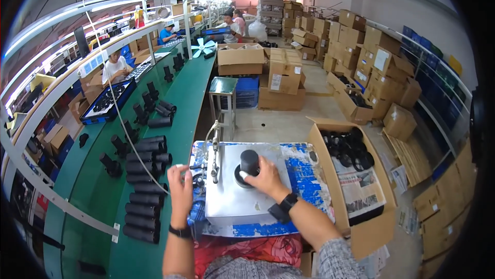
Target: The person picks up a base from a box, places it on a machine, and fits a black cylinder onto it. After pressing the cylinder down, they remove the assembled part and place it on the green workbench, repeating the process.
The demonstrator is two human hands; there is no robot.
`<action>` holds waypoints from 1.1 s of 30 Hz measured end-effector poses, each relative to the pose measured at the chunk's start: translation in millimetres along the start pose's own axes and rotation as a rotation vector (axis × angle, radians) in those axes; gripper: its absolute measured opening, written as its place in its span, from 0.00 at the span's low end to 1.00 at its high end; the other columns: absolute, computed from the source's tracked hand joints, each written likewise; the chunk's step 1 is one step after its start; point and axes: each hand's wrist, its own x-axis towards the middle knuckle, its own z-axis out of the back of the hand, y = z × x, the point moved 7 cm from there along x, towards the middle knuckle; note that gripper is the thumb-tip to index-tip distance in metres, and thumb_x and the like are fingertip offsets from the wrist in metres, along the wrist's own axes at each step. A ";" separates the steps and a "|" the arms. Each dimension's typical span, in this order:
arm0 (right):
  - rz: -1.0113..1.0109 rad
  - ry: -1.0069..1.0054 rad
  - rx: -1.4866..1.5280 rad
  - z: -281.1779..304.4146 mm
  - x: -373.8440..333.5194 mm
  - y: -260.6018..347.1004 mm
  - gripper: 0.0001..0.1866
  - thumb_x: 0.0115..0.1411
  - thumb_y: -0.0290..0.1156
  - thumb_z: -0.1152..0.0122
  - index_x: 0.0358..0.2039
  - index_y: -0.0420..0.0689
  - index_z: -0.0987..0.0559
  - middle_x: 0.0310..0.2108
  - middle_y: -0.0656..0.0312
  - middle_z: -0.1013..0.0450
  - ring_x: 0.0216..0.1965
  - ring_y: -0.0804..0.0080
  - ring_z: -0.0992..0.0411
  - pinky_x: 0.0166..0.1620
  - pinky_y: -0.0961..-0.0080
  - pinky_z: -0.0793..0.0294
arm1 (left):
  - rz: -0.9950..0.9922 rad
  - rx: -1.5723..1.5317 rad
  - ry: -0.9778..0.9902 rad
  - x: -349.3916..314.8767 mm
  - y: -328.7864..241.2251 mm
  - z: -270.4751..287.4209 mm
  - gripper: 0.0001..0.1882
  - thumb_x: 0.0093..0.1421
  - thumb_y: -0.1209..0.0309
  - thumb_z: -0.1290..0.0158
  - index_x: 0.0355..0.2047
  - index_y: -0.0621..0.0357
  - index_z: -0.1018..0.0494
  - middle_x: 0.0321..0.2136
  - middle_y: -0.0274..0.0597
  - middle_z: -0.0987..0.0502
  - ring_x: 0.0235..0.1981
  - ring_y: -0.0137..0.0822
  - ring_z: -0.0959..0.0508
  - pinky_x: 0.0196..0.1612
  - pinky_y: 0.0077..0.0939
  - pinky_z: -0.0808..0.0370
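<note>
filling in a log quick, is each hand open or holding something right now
Left hand: loosely open, nothing visibly held.
Right hand: closed on the black cylinder.

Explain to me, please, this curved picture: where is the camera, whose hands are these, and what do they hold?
There is no robot: a person is working by hand. The single picture comes from a wide fisheye camera on that person's head, so straight edges look bent. The right hand grips a black cylinder on a silver metal box. The left hand is raised beside a metal fixture; whether it touches anything is unclear. On the green bench to the left lie black tubes; an open carton stands on the right.
</note>
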 end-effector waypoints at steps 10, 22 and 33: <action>0.578 0.172 0.339 50.4 -30.7 225.6 0.31 0.53 0.34 0.20 0.57 0.40 0.21 0.52 0.52 0.19 0.50 0.56 0.19 0.58 0.59 0.24 | -0.219 -0.070 -0.039 -52.6 -161.5 105.4 0.27 0.55 0.70 0.30 0.53 0.63 0.26 0.44 0.48 0.26 0.46 0.44 0.24 0.53 0.36 0.26; 0.037 0.279 0.367 65.1 -118.0 101.0 0.24 0.55 0.32 0.20 0.51 0.40 0.17 0.54 0.51 0.22 0.52 0.53 0.20 0.57 0.61 0.22 | 0.266 0.932 -0.029 43.9 160.7 310.6 0.32 0.65 0.61 0.35 0.60 0.68 0.33 0.62 0.68 0.29 0.63 0.62 0.28 0.64 0.48 0.28; -0.520 -0.102 0.032 197.0 -218.5 -112.8 0.14 0.61 0.33 0.27 0.46 0.45 0.16 0.41 0.59 0.19 0.40 0.62 0.19 0.45 0.66 0.20 | 0.199 1.389 -0.118 1.1 288.4 372.5 0.30 0.69 0.51 0.40 0.54 0.69 0.27 0.48 0.60 0.22 0.48 0.59 0.23 0.53 0.51 0.24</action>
